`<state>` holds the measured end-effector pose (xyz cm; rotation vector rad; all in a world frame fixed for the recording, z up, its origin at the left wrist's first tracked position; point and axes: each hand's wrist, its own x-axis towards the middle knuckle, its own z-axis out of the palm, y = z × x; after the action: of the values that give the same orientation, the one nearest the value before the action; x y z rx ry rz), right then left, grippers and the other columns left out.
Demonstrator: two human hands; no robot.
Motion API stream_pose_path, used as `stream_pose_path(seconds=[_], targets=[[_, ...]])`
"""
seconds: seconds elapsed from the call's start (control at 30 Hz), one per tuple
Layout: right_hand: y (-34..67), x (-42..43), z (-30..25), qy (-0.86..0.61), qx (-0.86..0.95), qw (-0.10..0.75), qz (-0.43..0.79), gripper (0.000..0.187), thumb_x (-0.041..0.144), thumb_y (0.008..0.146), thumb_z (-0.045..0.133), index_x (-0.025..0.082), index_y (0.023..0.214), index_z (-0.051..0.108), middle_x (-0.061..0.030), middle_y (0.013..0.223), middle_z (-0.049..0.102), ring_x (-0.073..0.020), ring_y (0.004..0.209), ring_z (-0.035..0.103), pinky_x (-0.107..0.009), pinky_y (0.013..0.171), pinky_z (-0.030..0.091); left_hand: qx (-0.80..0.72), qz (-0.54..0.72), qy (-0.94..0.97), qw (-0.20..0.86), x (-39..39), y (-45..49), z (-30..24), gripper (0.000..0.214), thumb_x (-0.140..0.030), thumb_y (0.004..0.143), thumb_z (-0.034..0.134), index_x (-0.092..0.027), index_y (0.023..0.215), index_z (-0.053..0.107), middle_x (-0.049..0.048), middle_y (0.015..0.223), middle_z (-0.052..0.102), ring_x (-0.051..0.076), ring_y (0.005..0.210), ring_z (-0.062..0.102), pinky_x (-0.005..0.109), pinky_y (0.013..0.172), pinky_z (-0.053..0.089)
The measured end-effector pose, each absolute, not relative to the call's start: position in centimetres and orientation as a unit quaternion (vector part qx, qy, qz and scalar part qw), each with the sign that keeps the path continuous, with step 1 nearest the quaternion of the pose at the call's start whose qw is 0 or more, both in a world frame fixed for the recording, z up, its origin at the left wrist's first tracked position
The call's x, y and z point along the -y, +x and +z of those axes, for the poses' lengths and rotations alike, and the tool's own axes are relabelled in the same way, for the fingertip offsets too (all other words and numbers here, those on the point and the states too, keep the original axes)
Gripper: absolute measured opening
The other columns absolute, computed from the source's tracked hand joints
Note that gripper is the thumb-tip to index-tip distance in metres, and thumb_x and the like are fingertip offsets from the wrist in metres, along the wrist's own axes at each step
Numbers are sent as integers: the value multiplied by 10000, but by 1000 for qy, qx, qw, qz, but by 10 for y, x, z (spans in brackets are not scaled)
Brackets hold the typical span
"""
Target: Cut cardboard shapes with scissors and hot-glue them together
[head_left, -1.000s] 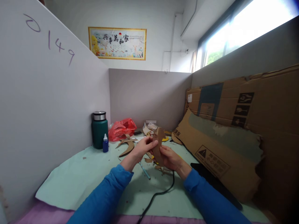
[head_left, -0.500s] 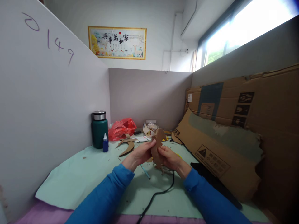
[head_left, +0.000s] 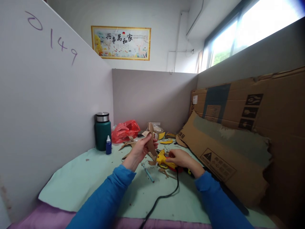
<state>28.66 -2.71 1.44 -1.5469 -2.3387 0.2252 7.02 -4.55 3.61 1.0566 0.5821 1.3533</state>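
Observation:
My left hand point(head_left: 139, 150) pinches a narrow curved cardboard piece point(head_left: 151, 145), which stands nearly upright and is seen almost edge-on. To the right, my right hand point(head_left: 183, 158) has its fingers closed over a yellow glue gun point(head_left: 162, 160) low over the table. The gun's nozzle end lies toward the cardboard, and a black cord point(head_left: 164, 196) runs from it to the front edge. Below my left hand lies a light-blue pen-like stick point(head_left: 149, 174). Small cardboard scraps point(head_left: 164, 172) are scattered under the gun.
A green flask point(head_left: 103, 133) and a small blue bottle point(head_left: 108, 146) stand by the left partition. Behind are a red plastic bag point(head_left: 125, 131) and yellow cut pieces point(head_left: 166, 142). Large cardboard sheets point(head_left: 228, 152) lean along the right side.
My right hand has let go of the cardboard and moved right and down onto the glue gun. My left hand keeps the cardboard, now turned more edge-on.

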Motion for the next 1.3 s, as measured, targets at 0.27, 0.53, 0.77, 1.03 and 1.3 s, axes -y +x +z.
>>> stream_pose_path(seconds=[0.27,0.53,0.77,1.03,1.3], targets=[[274,25,-9,-525,841,125,48,324,445,700,662,207,908,592,-39,818,644,-174,693,544,-247,561,261,-194,568,404,690,49,69,42,372,-479,777,634,-135,918,630,40,779,616,109,586,556,282,599,514],[273,11,-6,-567,716,379,145,241,375,836,505,176,951,575,-101,889,641,-219,801,572,-283,654,354,-139,550,408,715,48,66,45,475,-572,826,502,-141,987,620,63,818,591,120,596,515,283,567,464],[270,13,11,-396,533,640,385,396,484,712,685,205,953,541,37,634,485,-114,500,443,-262,483,407,-113,548,406,723,55,68,49,386,-473,850,538,-107,941,621,77,858,583,103,644,510,277,659,473],[265,42,28,-139,478,656,568,259,447,824,579,231,966,561,77,577,348,-69,465,345,-190,435,348,-165,559,451,676,48,69,41,321,-457,816,582,-157,916,638,46,761,591,117,607,517,269,598,449],[261,52,23,-131,583,618,511,213,392,845,564,207,951,571,67,553,385,-79,472,363,-212,456,327,-272,580,572,512,48,70,40,386,-519,754,634,-143,842,634,13,662,544,105,604,495,220,554,376]])
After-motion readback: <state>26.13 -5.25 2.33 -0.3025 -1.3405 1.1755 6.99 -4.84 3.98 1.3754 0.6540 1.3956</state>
